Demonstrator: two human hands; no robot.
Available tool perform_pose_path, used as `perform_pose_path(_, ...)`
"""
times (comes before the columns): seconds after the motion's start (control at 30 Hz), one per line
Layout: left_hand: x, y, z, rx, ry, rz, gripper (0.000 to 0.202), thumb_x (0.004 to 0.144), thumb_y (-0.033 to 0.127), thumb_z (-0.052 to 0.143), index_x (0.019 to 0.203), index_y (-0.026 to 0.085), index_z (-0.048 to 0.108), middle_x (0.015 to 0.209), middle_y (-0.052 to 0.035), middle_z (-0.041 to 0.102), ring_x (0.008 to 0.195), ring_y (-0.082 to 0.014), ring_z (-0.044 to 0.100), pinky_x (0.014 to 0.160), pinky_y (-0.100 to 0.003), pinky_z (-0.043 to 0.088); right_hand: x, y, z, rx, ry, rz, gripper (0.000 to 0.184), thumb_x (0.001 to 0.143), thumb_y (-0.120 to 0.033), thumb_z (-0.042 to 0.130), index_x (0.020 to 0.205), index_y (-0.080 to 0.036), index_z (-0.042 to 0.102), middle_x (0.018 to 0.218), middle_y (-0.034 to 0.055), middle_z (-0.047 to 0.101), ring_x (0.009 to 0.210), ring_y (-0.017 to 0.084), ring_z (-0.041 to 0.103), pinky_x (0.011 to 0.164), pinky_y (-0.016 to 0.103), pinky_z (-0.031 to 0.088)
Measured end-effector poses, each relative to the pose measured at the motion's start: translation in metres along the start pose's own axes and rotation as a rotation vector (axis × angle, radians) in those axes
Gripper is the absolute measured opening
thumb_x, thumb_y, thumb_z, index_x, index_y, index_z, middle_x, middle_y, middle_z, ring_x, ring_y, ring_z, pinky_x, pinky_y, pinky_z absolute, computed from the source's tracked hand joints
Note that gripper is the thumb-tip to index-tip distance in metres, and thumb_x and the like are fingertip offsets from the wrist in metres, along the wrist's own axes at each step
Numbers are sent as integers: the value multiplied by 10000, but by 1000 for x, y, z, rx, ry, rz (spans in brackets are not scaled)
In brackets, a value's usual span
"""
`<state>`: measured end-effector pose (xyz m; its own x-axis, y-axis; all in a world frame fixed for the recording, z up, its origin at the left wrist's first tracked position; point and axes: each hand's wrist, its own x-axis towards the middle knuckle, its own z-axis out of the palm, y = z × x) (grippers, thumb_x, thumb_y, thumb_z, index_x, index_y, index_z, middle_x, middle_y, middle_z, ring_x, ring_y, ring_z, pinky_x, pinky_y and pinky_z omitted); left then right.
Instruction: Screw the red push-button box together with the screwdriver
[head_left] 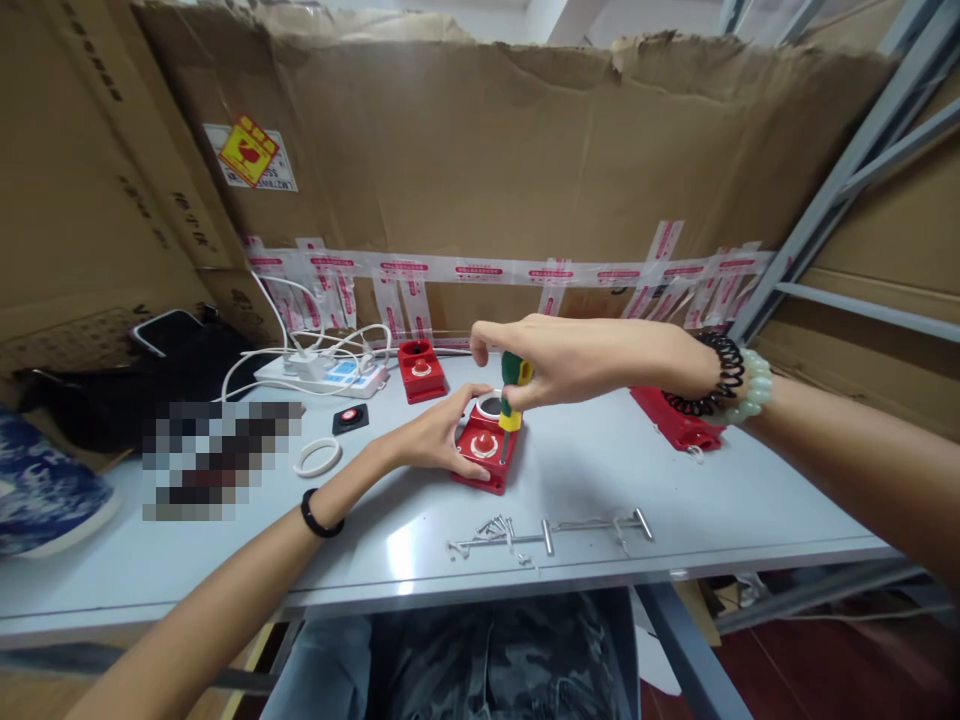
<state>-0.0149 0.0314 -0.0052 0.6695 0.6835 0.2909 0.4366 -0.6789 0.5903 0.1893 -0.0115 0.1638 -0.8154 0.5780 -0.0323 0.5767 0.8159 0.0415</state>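
A red alarm-like box (486, 462) with a round red knob in a white ring lies on the table in front of me. My left hand (439, 435) grips it by its left side, the thumb along the near edge. My right hand (559, 360) is closed around a screwdriver (512, 395) with a green and yellow handle. The screwdriver stands nearly upright, its tip down at the right side of the box's top face. Behind the knob, a white ring (490, 405) surrounds a dark round opening, partly covered by my fingers.
Several screws (496, 526) and metal T-shaped rods (547, 537) lie near the front edge. Left are a white ring (317, 457), a black square piece (350, 418), another red box (421, 370) and a power strip (330, 376). More red parts (679, 420) lie under my right wrist. Cardboard (480, 150) walls the back.
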Motion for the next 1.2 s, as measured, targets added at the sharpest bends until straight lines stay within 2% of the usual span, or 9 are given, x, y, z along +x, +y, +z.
perform_pose_path(0.13,0,1,-1,13,-5,14,1007,575,481,808,1385,216,273,1380,-133,412,1252,-366,425,1031,-487,367,2,1,9,-143,105,146,354,867,-477,516,989,-145,516,865,99,578,709,194,503,569,306,324)
perform_pose_path(0.33,0,3,-1,36,3,2,1017,575,482,807,1391,213,263,1412,-141,388,1287,-374,395,1063,-499,340,-5,-1,7,77,132,-135,257,815,-234,591,1042,-195,479,942,43,593,795,165,509,662,279,371)
perform_pose_path(0.53,0,2,0,24,-11,-6,996,584,470,803,1385,218,268,1387,-138,412,1270,-363,415,1045,-498,360,-3,1,17,17,219,42,141,878,-303,506,941,-177,512,859,58,583,733,171,493,641,297,352)
perform_pose_path(0.7,-1,5,-1,18,-12,-38,990,568,474,812,1363,208,285,1345,-138,441,1207,-355,471,1011,-482,392,-5,1,18,134,168,-55,260,809,-235,569,1047,-184,480,1014,71,590,840,175,516,698,288,388)
perform_pose_path(0.83,0,5,-1,31,-13,-19,987,576,476,810,1366,212,280,1371,-138,417,1239,-353,444,1036,-482,367,-6,1,21,50,243,82,268,870,-356,517,1052,-164,478,954,96,600,806,202,523,671,317,387)
perform_pose_path(0.9,0,5,-1,34,-7,-15,1007,569,474,813,1377,215,270,1386,-137,402,1260,-355,423,1052,-481,350,-5,2,22,53,280,110,260,867,-292,509,1084,-160,458,948,95,603,795,200,525,660,318,387)
perform_pose_path(1.0,0,4,0,34,-5,-26,1006,559,479,815,1370,211,281,1374,-142,409,1247,-365,434,1051,-490,349,-5,2,20,167,220,7,365,793,-190,566,1131,-187,429,1019,75,600,828,184,535,673,297,404)
perform_pose_path(1.07,0,4,-1,32,-12,-30,983,566,482,808,1360,212,294,1364,-142,420,1233,-369,448,1041,-496,358,-7,2,19,194,195,-41,397,781,-214,596,1141,-197,429,1059,76,592,855,185,541,688,295,412)
perform_pose_path(1.2,0,6,-1,25,-11,-7,988,577,476,805,1376,224,280,1389,-130,406,1251,-360,435,1044,-483,361,-8,1,22,91,280,62,323,859,-311,526,1134,-165,440,1006,104,600,848,210,544,689,318,402)
